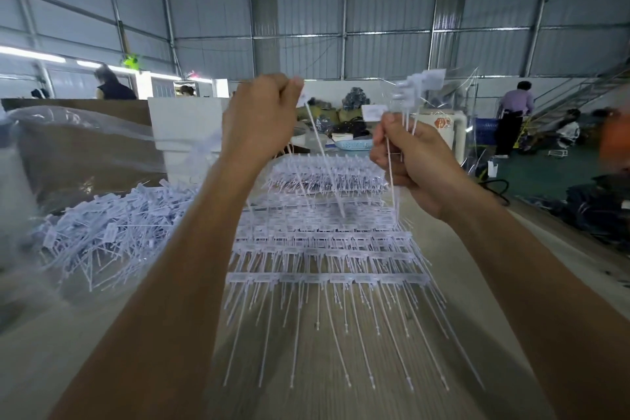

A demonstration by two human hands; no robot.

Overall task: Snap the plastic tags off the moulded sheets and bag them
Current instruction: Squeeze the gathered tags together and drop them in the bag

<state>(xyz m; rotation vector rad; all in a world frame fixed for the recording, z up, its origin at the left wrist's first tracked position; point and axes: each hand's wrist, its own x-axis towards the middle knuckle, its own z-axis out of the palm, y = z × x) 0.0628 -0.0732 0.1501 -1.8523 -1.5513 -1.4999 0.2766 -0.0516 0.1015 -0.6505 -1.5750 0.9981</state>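
Observation:
Both hands are raised above the table. My left hand (260,116) pinches a single white tag (324,160) by its head, its thin tail hanging down toward the sheets. My right hand (414,164) grips a bundle of snapped-off tags (414,85), their flat heads fanned out above the fist and tails trailing below. Under the hands lie stacked moulded sheets (327,249) of white tags in rows, long tails pointing toward me. A heap of loose tags (112,228) sits at the left inside an open clear plastic bag (61,133).
The wooden table (341,368) runs forward from me; its right edge drops to a green floor. A white box (184,136) and brown cardboard (85,153) stand behind the bag. Several people work in the background, and a staircase rises at the far right.

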